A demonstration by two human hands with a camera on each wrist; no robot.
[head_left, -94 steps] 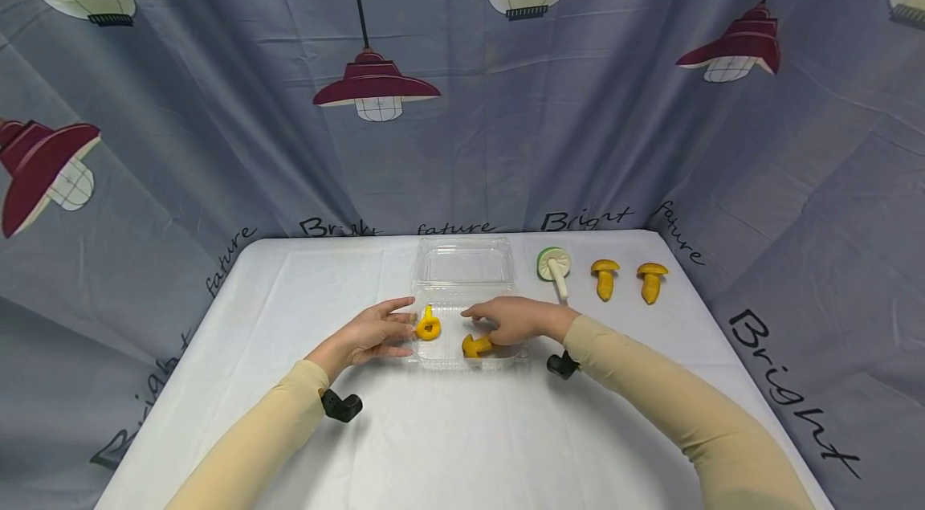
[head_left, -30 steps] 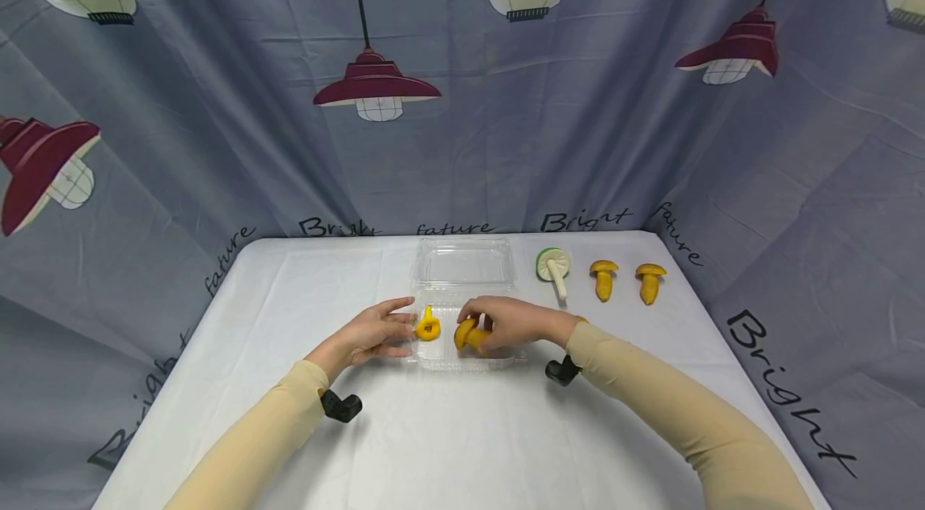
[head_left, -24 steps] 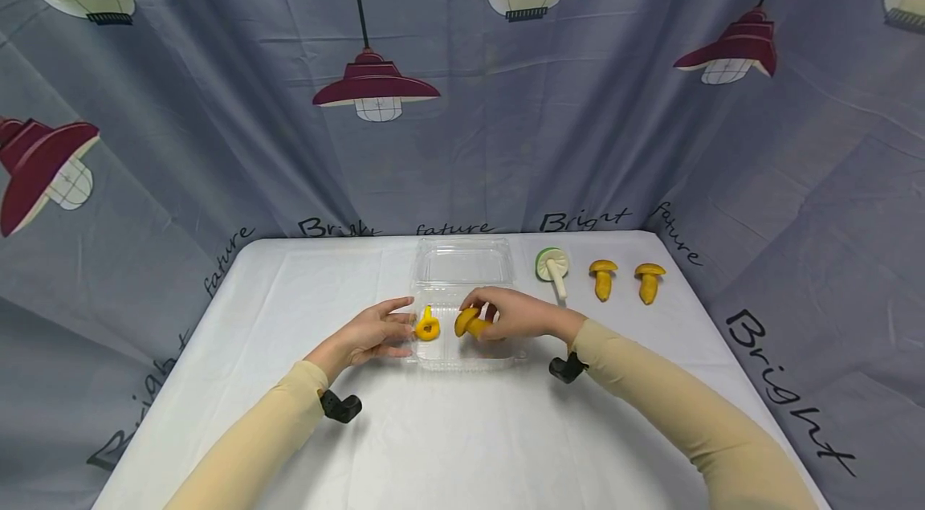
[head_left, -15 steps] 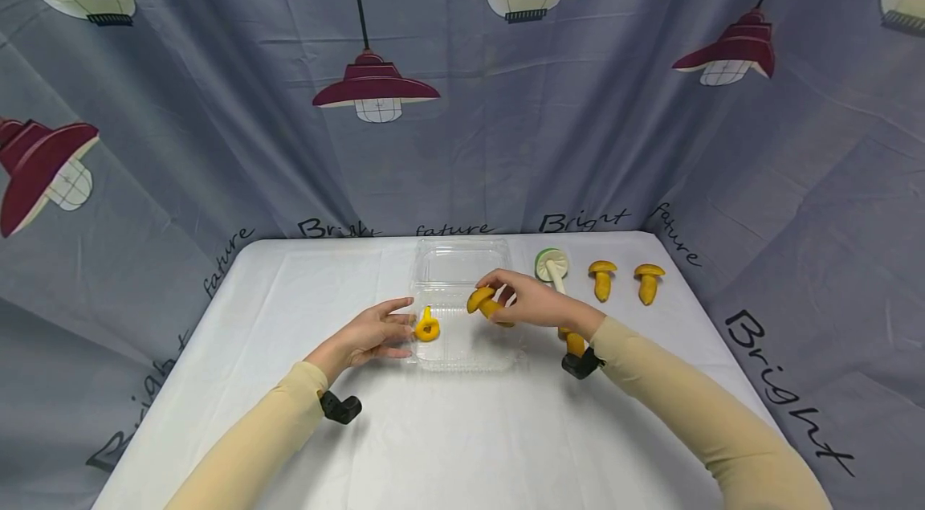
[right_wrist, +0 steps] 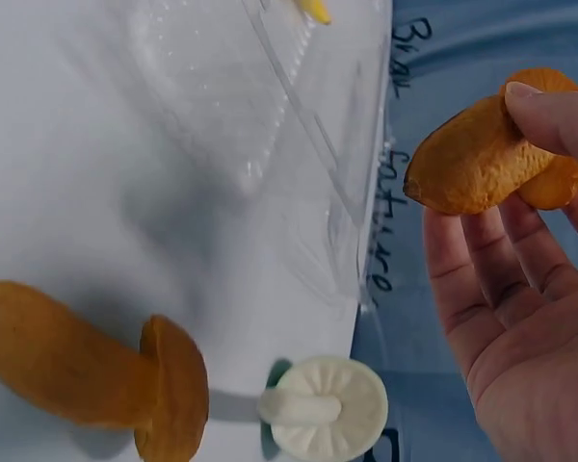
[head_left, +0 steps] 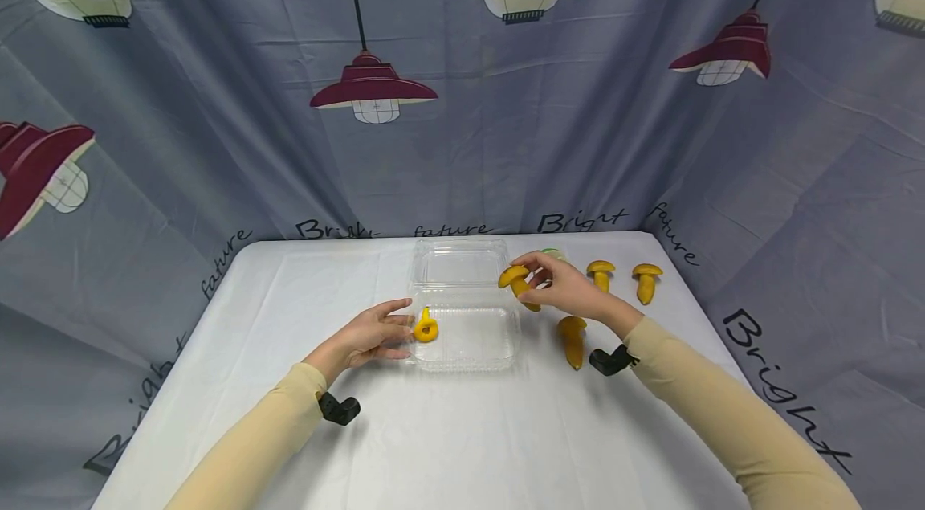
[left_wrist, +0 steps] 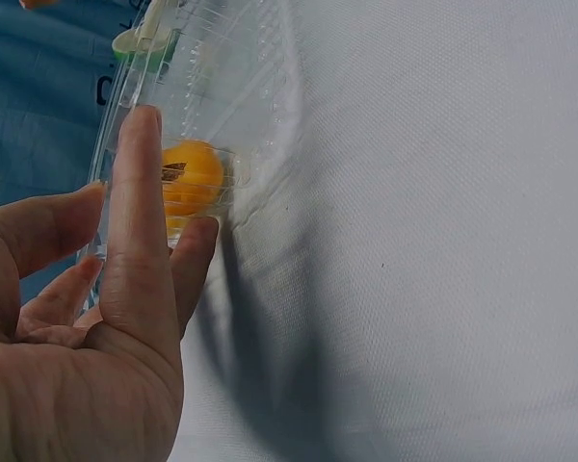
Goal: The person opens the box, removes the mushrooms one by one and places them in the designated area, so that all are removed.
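Note:
My right hand [head_left: 571,289] pinches an orange-brown toy mushroom [head_left: 515,276] between thumb and fingers, raised near the right side of the clear plastic clamshell box [head_left: 473,345]. In the right wrist view the thumb lies on the held mushroom, where cap meets stem, and the fingers are behind it. My left hand [head_left: 372,333] has its fingers spread at the box's left side, by its wall. Just inside that wall lies a small yellow mushroom [head_left: 426,329], seen through the plastic in the left wrist view. The box stands open, its lid [head_left: 462,263] folded back.
Two orange-brown mushrooms [head_left: 646,285] lie at the back right of the white table [head_left: 462,446]. Another mushroom [head_left: 573,343] lies under my right wrist. A green-capped white mushroom [right_wrist: 332,409] lies right of the lid, mostly hidden by my right hand in the head view.
My right hand has taken hold of the orange-brown mushroom in the box, lifted it out and moved it right and back. The left hand has stayed in place.

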